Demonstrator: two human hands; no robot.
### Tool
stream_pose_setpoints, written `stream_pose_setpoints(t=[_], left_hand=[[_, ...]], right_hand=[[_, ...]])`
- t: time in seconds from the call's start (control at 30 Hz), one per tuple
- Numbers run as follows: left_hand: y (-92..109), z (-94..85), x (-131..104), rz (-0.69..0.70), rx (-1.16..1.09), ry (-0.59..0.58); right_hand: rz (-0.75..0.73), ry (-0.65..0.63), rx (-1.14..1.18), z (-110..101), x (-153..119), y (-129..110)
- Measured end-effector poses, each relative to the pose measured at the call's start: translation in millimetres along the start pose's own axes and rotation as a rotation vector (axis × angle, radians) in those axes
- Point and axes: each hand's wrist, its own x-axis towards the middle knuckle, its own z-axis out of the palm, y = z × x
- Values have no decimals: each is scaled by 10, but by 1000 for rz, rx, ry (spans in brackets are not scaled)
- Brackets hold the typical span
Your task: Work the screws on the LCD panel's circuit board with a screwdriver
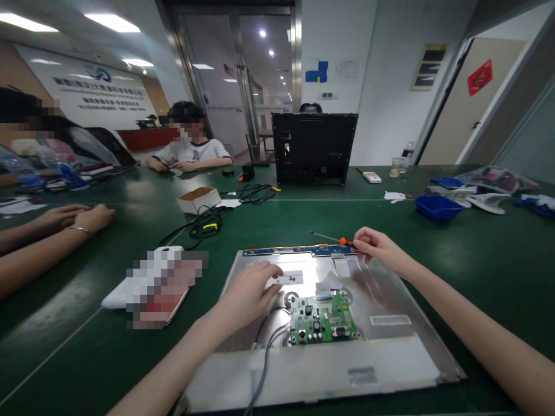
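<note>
An LCD panel lies back side up on the table in front of me. A green circuit board sits near its middle, with dark cables running off to the left. Along the panel's far edge runs a narrow blue circuit strip. My right hand pinches an orange-handled screwdriver above the far right part, its shaft pointing left. Over the panel's left half, my left hand hovers with fingers apart and slightly curled, beside a white label; nothing shows in it.
On the left lie phones, partly blurred, near another person's hands. Beyond are a small open box, coiled black cables and an upright black monitor housing. A blue tray stands at right.
</note>
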Motion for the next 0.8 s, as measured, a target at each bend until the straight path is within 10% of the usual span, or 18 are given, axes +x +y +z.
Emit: stream_pose_setpoints(t=[0.5,0.8], left_hand=[[-138,68,403,-74,-115,-129],[514,208,714,173,-156,-176]], right_hand=[[-8,21,138,122,-151,250],[-62,194,276,100,-137,180]])
